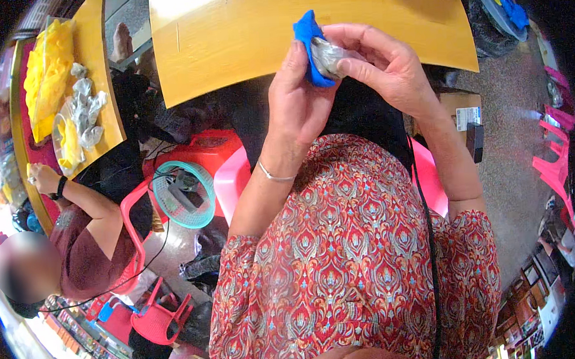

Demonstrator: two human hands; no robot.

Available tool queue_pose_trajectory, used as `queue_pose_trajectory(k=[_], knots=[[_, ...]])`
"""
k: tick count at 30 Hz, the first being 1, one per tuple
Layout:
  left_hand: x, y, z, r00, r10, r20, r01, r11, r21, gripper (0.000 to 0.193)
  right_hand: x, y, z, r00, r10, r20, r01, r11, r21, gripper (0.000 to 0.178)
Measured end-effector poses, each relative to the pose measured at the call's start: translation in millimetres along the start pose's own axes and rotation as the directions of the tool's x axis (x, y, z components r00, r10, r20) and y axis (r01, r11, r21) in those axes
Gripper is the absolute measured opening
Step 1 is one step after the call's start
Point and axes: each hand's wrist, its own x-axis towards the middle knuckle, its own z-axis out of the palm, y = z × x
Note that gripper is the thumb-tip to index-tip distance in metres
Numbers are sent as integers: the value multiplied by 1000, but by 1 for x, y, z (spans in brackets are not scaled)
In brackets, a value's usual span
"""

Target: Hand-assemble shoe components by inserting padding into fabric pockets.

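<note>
Over the near edge of the yellow wooden table, both my hands come together around a small blue piece of soft material (307, 30). My left hand (298, 104) grips it between thumb and fingers. A crumpled bundle of clear, greyish plastic (327, 57) sits against the blue piece, partly inside its fold. My right hand (392, 67) pinches the plastic bundle between its thumb and fingers. What the plastic contains, if anything, I cannot make out.
The wooden table (229, 59) spans the front. At left, a co-worker (93, 248) sits by another table holding a bag of yellow pieces (51, 75) and clear plastic bundles (87, 109). A teal basket (195, 220), pink stools and a basin (510, 18) stand around.
</note>
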Motion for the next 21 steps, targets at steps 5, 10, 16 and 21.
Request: queue_pose_trajectory(k=[5,10,16,21], knots=[[-5,13,-9,990,-138,38,129,975,182,44,13,-11,-2,884,-442,150,403,562,-723,33],[-12,19,1,971,-235,-46,239,950,200,47,26,-30,-6,829,-419,369,547,475,-689,45],[-14,9,7,993,-69,-98,108,865,490,56,25,16,-15,965,-240,106,259,808,-529,27],[-13,-3,-6,964,266,-3,-149,548,823,30,26,35,-13,999,5,-47,-22,935,-353,21]])
